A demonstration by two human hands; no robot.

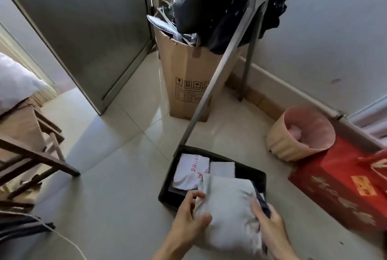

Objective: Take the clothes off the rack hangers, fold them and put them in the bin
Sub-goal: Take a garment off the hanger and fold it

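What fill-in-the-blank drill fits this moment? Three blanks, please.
1. The print on the folded white garment in the black bin is ____ in colour.
2. The tall box behind the bin is made of ____.
3. The left hand and right hand grip a folded grey garment over the near part of the ____.
Missing words: red; cardboard; bin.

two hands [186,215] [270,226], one bin [166,193], perhaps four folded clothes [228,203], one cardboard box [188,71], one pink basket [280,140]
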